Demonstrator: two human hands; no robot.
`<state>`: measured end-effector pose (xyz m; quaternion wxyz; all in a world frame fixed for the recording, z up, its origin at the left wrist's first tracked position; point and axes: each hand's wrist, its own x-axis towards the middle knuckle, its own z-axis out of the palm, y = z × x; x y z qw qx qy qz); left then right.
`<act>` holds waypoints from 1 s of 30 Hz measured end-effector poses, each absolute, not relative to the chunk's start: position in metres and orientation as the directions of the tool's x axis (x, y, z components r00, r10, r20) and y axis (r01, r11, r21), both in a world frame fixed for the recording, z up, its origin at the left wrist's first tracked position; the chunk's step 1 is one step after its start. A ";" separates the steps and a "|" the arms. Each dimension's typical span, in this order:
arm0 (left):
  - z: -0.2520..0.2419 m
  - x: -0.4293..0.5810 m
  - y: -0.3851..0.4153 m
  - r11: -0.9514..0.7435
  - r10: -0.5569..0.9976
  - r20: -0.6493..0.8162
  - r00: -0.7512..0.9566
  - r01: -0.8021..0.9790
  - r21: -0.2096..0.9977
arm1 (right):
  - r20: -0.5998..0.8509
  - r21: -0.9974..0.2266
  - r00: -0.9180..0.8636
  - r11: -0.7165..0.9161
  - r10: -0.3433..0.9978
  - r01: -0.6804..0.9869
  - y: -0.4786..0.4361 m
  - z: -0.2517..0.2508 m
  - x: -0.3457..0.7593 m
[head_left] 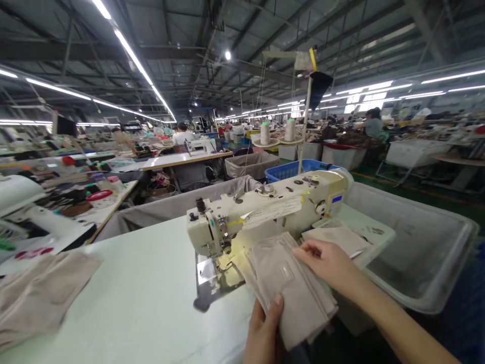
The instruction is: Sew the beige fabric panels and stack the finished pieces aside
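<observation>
A stack of beige fabric pieces (291, 290) lies in front of the sewing machine (265, 202), tilted toward me. My left hand (265, 328) grips the stack's near left edge, thumb on top and fingers underneath. At the stack's upper right edge, my right hand (322, 258) pinches the fabric between thumb and fingers. The top piece bears a small, pale rectangular patch. Just left of the stack is the lit needle area with its presser foot (227, 260). Another beige piece (337, 237) rests on the table behind my right hand.
More beige fabric (45, 293) lies on the pale green tabletop (144, 283) at the left. A grey plastic bin (417, 237) stands to the right. Behind the machine are a blue basket (299, 169) and a thread stand with two cones (290, 130). Other workstations and people fill the background.
</observation>
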<state>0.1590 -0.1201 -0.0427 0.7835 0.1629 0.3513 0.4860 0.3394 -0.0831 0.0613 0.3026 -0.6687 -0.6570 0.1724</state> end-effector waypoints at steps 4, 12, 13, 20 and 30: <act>-0.025 0.183 -0.104 0.417 0.904 -0.366 0.221 -0.645 0.640 | 0.212 -0.595 0.113 0.037 0.971 0.803 -0.096 0.055 0.334; 0.010 0.146 -0.084 0.204 0.852 -0.317 0.416 0.295 0.934 | 0.281 -0.627 0.164 0.052 0.946 0.777 -0.059 0.036 0.352; 0.012 0.138 -0.085 0.065 0.875 -0.255 0.411 0.422 0.904 | 0.290 -0.638 0.165 0.062 0.943 0.768 -0.057 0.034 0.353; 0.042 0.111 -0.100 -0.540 0.838 0.307 0.451 0.603 0.587 | 0.359 -0.660 0.113 0.166 0.927 0.733 -0.071 0.052 0.340; 0.114 0.118 -0.050 -0.875 0.453 0.399 0.798 0.484 0.025 | 0.458 -0.295 -0.402 0.563 0.792 0.772 -0.105 0.096 0.332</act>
